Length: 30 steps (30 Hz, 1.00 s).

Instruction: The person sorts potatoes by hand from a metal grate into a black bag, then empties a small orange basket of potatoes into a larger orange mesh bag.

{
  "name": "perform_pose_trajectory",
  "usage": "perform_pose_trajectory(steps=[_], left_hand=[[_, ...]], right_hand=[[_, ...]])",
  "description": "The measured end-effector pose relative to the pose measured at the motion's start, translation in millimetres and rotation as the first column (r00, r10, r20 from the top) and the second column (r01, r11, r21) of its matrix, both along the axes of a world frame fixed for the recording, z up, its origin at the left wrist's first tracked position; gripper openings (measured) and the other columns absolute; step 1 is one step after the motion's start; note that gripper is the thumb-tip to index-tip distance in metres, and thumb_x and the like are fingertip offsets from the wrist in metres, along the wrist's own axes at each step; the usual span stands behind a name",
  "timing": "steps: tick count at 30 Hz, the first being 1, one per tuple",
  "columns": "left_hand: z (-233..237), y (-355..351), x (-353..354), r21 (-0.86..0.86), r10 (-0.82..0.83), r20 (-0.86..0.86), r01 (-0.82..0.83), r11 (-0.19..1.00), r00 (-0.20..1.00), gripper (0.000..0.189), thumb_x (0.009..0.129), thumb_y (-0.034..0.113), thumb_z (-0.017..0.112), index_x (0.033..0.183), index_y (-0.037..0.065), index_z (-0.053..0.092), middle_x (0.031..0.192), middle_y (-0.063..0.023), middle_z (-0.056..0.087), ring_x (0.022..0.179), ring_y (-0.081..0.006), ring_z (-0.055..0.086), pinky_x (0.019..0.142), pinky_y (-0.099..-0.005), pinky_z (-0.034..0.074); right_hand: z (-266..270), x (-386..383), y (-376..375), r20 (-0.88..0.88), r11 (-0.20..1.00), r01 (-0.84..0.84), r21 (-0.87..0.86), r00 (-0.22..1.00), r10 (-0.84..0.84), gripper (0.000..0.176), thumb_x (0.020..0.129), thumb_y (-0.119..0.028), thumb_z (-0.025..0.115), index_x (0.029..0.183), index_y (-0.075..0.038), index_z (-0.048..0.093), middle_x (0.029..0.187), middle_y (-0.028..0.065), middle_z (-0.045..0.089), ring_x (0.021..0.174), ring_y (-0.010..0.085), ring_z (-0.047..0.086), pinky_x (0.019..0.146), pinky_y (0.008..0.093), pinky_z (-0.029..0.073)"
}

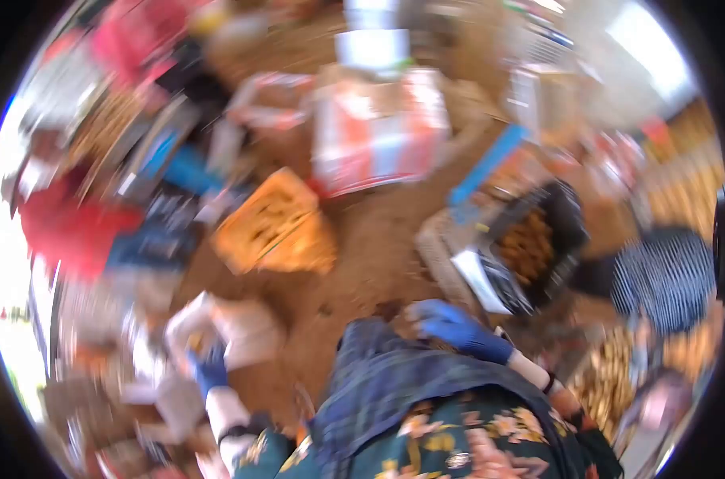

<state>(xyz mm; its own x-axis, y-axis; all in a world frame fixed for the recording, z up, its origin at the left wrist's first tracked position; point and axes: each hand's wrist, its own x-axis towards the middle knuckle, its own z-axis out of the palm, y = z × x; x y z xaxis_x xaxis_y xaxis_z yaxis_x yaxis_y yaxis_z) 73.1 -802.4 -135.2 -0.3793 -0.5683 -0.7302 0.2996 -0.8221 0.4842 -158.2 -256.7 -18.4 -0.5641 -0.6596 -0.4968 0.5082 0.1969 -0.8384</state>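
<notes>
"What's the biggest thing there?"

"The brown floor [378,239], running under everything, though the whole view is blurred."

"And standing on it?"

"A red-and-white striped bag [382,136] at the top middle. To its lower right, a black liner [566,211] sits open around a heap of brown pieces [526,243]. An orange crate [276,223] is below and left of the striped bag."

"Anything smaller?"

"A whitish bag [247,331] at the lower left, below the crate, and a blue bar [488,165] slanting above the liner."

"Where are the hands?"

"Both wear blue gloves. The right hand [462,329] is by the person's lap, just below the liner; I can't tell if it's closed or holding anything. The left hand [209,367] is at the whitish bag, its fingers bent."

"Gripping something?"

"A tiny yellowish-brown thing [195,342] shows at the fingertips, but I can't tell whether they hold it."
</notes>
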Motion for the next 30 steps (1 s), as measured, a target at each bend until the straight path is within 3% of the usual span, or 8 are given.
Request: perform_pose_trajectory(steps=[4,9,15,23,25,26,28,30], left_hand=[[-90.6,-68.9,-27.8,0.449,-0.101,-0.308,0.238,0.861,0.946,0.061,0.086,0.044,0.069,0.127,0.001,0.054,0.122,-0.016,0.06,0.109,-0.0275,0.059,0.095,-0.0428,0.051],[-142.6,21.2,-202.3,-0.045,-0.818,-0.152,0.822,0.567,0.555,0.048,0.089,0.041,0.066,0.119,0.003,0.058,0.113,-0.0151,0.063,0.102,-0.0276,0.06,0.089,-0.0443,0.052],[-14.8,266.2,-340.3,-0.067,-0.999,-0.01,0.997,0.032,0.031,0.043,0.096,0.04,0.056,0.126,0.009,0.053,0.118,-0.0158,0.059,0.105,-0.0311,0.057,0.089,-0.0426,0.051],[-48.5,466.1,-372.8,-0.139,-0.883,-0.006,0.875,-0.465,-0.47,0.037,0.097,0.031,0.052,0.127,0.008,0.051,0.113,-0.0164,0.061,0.102,-0.0326,0.058,0.087,-0.0456,0.05],[-21.9,520.5,-337.2,-0.777,-0.571,0.603,-0.249,-0.578,-0.557,0.037,0.098,0.03,0.051,0.126,0.008,0.052,0.111,-0.0161,0.061,0.1,-0.0326,0.059,0.087,-0.0459,0.051],[-10.6,543.5,-327.7,-0.776,-0.559,0.606,-0.265,-0.573,-0.566,0.037,0.098,0.03,0.051,0.126,0.008,0.052,0.111,-0.0161,0.061,0.1,-0.0326,0.059,0.087,-0.0459,0.051],[12.2,587.6,-309.0,-0.257,-0.613,-0.13,0.624,-0.738,-0.779,0.037,0.096,0.018,0.053,0.131,0.005,0.048,0.122,-0.0149,0.057,0.112,-0.0311,0.056,0.098,-0.0451,0.047],[30.2,625.6,-284.3,-0.221,-0.634,-0.078,0.633,-0.742,-0.77,0.036,0.096,0.023,0.055,0.127,0.006,0.051,0.116,-0.0157,0.059,0.106,-0.0308,0.058,0.091,-0.0462,0.049]], right_hand=[[-43.8,11.8,1.1,-0.306,0.997,0.081,0.017,0.949,-0.072,0.041,0.095,-0.021,0.056,0.131,-0.002,0.053,0.122,0.0111,0.062,0.113,0.0177,0.058,0.097,0.0324,0.046],[-35.1,25.2,18.9,-0.329,0.947,0.318,0.04,0.899,-0.288,0.042,0.093,-0.024,0.058,0.127,-0.001,0.055,0.116,0.0117,0.063,0.107,0.0168,0.059,0.092,0.0332,0.047],[-42.1,92.1,67.3,-0.419,0.734,0.675,0.074,0.689,-0.591,0.04,0.091,-0.024,0.059,0.126,-0.004,0.056,0.109,0.0099,0.063,0.1,0.017,0.06,0.09,0.0341,0.048],[-3.4,222.1,132.6,-0.264,0.156,0.981,0.115,0.181,-0.947,0.036,0.091,-0.022,0.058,0.123,-0.004,0.057,0.098,0.0065,0.064,0.086,0.012,0.063,0.073,0.0292,0.054],[9.1,248.1,142.9,-0.163,0.024,0.985,0.169,0.053,-0.985,0.036,0.092,-0.02,0.056,0.125,-0.005,0.057,0.097,0.0061,0.064,0.085,0.0121,0.063,0.073,0.0286,0.055],[8.2,258.5,142.9,-0.242,-0.067,0.989,0.132,-0.033,-0.97,0.036,0.092,-0.018,0.056,0.125,-0.005,0.057,0.093,0.005,0.064,0.082,0.0114,0.064,0.072,0.0273,0.056],[10.0,279.2,153.3,-0.216,-0.099,0.981,0.166,-0.062,-0.974,0.035,0.092,-0.018,0.056,0.125,-0.005,0.057,0.094,0.0053,0.064,0.082,0.0118,0.064,0.072,0.0272,0.056],[8.5,295.4,163.0,-0.207,-0.163,0.964,0.21,-0.119,-0.971,0.034,0.092,-0.018,0.057,0.123,-0.005,0.059,0.095,0.0059,0.066,0.08,0.0126,0.065,0.072,0.0285,0.056]])
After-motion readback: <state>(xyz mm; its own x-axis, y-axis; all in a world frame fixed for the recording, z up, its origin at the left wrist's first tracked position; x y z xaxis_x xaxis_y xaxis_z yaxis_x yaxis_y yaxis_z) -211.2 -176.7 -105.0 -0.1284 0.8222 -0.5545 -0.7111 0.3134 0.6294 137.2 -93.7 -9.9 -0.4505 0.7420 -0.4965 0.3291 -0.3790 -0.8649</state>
